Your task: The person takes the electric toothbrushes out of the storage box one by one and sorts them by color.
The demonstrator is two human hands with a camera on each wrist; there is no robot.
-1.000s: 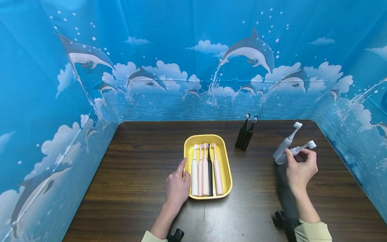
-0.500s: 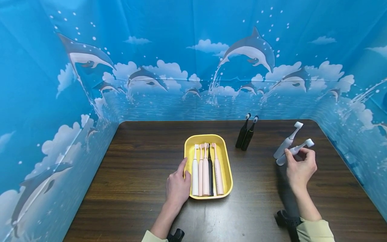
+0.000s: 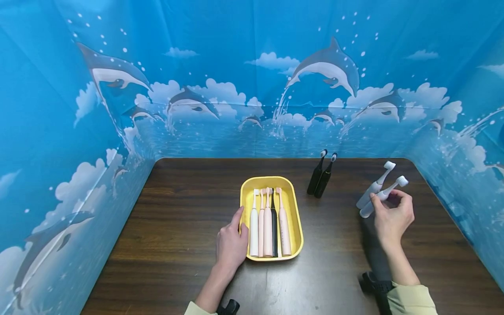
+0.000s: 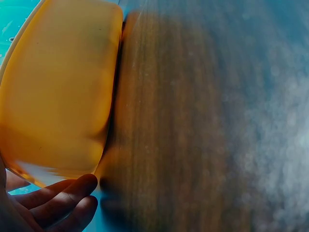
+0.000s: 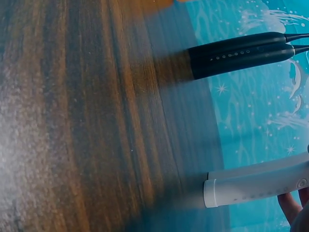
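Observation:
Two white electric toothbrushes stand at the right in the head view. My right hand (image 3: pixel 393 218) pinches the nearer white electric toothbrush (image 3: pixel 379 202) by its handle, between thumb and fingers. Just behind it stands the other white electric toothbrush (image 3: pixel 370 192), overlapped by the nearer one. My left hand (image 3: pixel 232 239) touches the left side of the yellow tray (image 3: pixel 297 218), with the index finger straight along the rim. In the left wrist view, its other fingers (image 4: pixel 72 195) rest at the tray's outer wall. In the tray lie white, pink and black electric toothbrushes side by side.
Two black electric toothbrushes (image 3: pixel 320 179) stand upright together between the tray and the white pair. A dark wooden table (image 3: pixel 177 210) carries everything. Behind and beside it hangs a blue curtain (image 3: pixel 220 52) printed with dolphins.
The white toothbrush in my right hand has tilted more upright, and its head has moved slightly left and back. The left hand, tray and black toothbrushes stay in place.

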